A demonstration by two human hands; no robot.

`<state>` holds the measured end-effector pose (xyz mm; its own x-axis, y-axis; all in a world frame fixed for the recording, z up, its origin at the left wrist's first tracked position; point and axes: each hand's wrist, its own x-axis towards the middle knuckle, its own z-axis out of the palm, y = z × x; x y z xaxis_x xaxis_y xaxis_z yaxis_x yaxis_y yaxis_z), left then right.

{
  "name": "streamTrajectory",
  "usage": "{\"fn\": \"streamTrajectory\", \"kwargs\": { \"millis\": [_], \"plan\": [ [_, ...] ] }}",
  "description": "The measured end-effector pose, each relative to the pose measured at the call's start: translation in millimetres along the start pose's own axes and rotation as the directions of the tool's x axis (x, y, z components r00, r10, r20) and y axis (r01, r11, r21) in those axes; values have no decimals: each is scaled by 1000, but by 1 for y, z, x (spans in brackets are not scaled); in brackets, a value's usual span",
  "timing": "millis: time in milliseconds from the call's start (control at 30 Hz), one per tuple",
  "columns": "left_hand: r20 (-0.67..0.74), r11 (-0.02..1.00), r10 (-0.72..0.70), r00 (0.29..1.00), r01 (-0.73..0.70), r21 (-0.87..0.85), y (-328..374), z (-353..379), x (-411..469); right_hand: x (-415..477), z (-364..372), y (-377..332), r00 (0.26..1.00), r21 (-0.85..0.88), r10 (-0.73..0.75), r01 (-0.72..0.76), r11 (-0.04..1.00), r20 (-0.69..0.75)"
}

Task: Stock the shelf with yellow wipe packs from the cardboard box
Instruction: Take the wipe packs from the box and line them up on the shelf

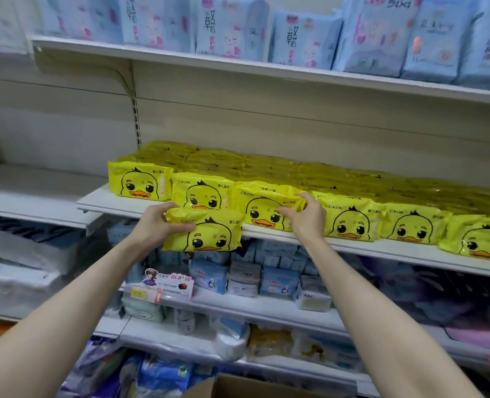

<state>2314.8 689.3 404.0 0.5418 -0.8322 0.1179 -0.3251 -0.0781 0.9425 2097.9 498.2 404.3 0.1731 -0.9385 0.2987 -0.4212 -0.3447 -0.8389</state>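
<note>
Head: left grip [157, 222] holds loose pack [209, 234], right grip [307, 216] pinches shelved pack [261, 208].

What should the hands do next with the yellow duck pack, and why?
Probably lift the yellow duck-face wipe pack up a little and set it on the white metal shelf. The left hand grips it just below the shelf edge, while the right hand holds the top of a standing yellow pack in the front row, perhaps making room.
</note>
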Motion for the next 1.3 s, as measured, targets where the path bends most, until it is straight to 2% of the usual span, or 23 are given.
{"fn": "streamTrajectory", "kwargs": {
  "millis": [267, 567, 767, 933, 1100, 1300],
  "plan": [
    [17, 999, 25, 1000, -25, -20, 6, 11, 2, -1, 0, 1, 997, -24, -58, 57, 998, -58],
    [23, 998, 54, 998, -54, 19, 10, 16, 0, -5, -15, -4, 986, 33, -147, 150, 988, -75],
    [62, 995, 97, 993, -97, -14, 28, 34, -7, -9, -36, -2, 976, 108, -204, 211, 972, -74],
    [129, 994, 111, 985, -107, -39, 49, 66, -6, -14, -80, 13, 993, 299, -116, 103, 949, 28],
    [189, 991, 130, 973, -135, 15, 82, 130, -11, -23, -143, 43, 982, 348, -36, -31, 937, 185],
    [295, 983, 180, 938, -179, -29, 131, 248, -21, -27, -247, 97, 974, 363, 51, -131, 923, 222]
  ]
}}
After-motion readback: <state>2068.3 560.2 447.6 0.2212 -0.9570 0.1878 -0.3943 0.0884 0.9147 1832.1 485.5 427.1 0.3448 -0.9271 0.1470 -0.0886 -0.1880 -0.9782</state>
